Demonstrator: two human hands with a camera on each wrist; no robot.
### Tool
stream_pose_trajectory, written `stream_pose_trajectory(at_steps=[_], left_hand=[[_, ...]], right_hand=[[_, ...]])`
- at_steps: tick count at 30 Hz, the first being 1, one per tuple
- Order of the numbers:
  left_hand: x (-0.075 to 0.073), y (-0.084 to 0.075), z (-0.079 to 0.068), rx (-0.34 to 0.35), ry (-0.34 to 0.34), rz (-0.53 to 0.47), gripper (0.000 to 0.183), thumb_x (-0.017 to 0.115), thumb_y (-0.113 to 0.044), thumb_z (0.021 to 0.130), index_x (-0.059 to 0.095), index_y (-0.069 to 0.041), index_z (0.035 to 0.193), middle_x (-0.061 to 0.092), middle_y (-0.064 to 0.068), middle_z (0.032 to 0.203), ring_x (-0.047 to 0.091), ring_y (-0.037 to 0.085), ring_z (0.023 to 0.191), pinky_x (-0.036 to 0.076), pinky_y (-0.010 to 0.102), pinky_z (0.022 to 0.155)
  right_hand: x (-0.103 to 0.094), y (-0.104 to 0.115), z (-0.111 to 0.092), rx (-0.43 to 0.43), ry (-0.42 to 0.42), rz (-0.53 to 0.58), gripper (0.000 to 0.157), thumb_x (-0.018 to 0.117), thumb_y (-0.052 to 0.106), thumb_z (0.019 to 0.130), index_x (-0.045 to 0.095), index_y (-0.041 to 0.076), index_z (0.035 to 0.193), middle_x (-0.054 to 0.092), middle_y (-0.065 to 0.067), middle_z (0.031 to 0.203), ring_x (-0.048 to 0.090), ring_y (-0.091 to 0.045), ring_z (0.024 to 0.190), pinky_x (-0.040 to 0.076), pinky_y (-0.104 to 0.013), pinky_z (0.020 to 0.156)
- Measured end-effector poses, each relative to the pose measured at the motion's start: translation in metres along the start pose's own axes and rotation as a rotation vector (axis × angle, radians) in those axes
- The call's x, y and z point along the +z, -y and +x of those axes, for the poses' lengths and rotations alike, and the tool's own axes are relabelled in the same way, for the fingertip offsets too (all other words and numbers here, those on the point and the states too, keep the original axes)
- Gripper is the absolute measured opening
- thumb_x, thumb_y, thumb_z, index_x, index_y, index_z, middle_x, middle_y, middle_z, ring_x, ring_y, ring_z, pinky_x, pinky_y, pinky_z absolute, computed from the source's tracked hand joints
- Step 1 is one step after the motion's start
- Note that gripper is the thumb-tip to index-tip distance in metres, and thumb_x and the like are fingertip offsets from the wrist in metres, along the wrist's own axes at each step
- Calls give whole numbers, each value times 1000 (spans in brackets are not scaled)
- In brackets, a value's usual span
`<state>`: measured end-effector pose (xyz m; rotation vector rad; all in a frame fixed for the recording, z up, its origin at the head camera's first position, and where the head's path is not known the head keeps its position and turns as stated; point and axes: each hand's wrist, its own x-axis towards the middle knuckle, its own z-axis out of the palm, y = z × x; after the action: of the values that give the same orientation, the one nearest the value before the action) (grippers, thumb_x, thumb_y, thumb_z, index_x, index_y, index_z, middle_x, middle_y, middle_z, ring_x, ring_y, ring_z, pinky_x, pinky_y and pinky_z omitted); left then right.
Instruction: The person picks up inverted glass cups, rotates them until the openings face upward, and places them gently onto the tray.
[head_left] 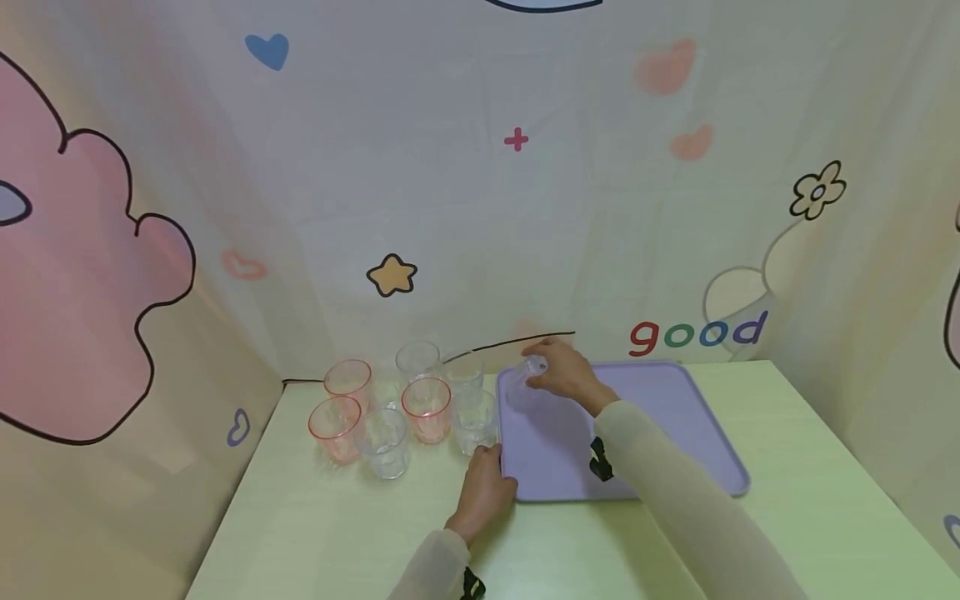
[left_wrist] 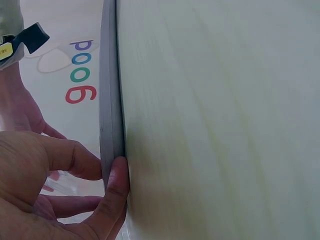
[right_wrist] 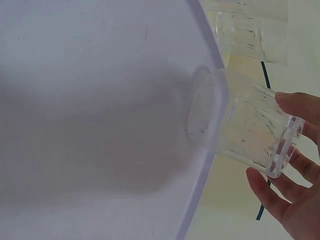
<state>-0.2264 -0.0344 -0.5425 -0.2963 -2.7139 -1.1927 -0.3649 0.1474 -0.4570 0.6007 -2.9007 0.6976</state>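
Note:
My right hand (head_left: 566, 373) holds a clear cup (right_wrist: 250, 125) by its base end, over the back left part of a purple tray (head_left: 637, 433). The cup is tilted with its mouth turned down toward the tray; whether its rim touches the tray I cannot tell. At the tray's front left corner, my left hand (head_left: 483, 496) pinches the rim (left_wrist: 111, 100) between thumb and fingers. Close to the left hand stands another clear cup (head_left: 475, 425), just outside the tray's left edge.
Left of the tray, three red-rimmed cups (head_left: 427, 412) stand upright among several clear cups (head_left: 385, 454) on the pale table (head_left: 277, 533). A patterned curtain (head_left: 450, 167) rises behind the table and along its sides.

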Motion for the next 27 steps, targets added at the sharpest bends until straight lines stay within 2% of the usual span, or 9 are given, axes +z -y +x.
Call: stream_pose_trajectory(at_steps=[4,19,27], left_hand=[[0,2,-1,-5,2,4,51,65,6,68,62,19,116,58,23,98,59,40,92,51,54,85],[2,1,0,-11,14,-10,54,65,5,68,61,20,120,58,24,101,59,40,93,52,53,87],[2,2,-1,7,2,-2,49,64,5,67,63,18,114,56,20,96,57,38,88,51,53,82]], right_hand=[[6,2,4,21,27,9,54,82,22,86,66,10,136,54,-20,144,56,-41,124,51,-57,96],[15,6,16,8,-13,-42,52,83,24,85,68,10,133,56,-17,142,58,-40,122,52,-56,94],[25,8,23,32,-3,-63,52,83,26,87,68,12,134,57,-14,139,60,-38,119,54,-54,92]])
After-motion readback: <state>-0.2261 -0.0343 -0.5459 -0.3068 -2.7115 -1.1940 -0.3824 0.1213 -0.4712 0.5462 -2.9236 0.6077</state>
